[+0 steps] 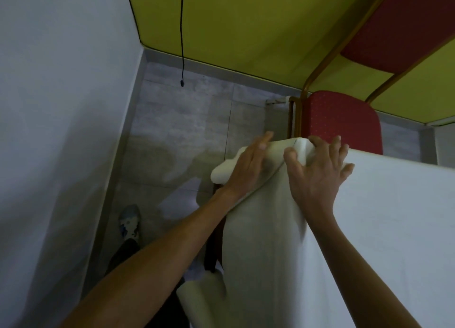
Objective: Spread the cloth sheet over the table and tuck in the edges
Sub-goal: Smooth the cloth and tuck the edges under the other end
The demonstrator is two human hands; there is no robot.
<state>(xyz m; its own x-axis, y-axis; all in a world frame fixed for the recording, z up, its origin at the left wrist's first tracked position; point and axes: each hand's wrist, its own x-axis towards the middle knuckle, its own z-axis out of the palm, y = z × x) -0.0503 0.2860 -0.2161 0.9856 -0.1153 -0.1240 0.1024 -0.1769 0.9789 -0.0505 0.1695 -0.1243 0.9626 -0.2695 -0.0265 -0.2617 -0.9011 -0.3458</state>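
A white cloth sheet [394,229] covers the table top on the right and hangs down over its near-left side. At the table's far-left corner my left hand [248,165] lies flat on the cloth, pressing a fold against the side. My right hand [317,170] has its fingers curled into the cloth on top of the same corner, bunching it. A loose bulge of cloth [221,172] sticks out left of my left hand. A dark table leg [211,253] shows below the hanging cloth.
A red padded chair [342,123] with a gold frame stands right behind the corner. A grey wall [61,130] runs close on the left, leaving a narrow strip of tiled floor [184,120]. A black cable [182,44] hangs on the yellow wall. My shoe [129,220] is on the floor.
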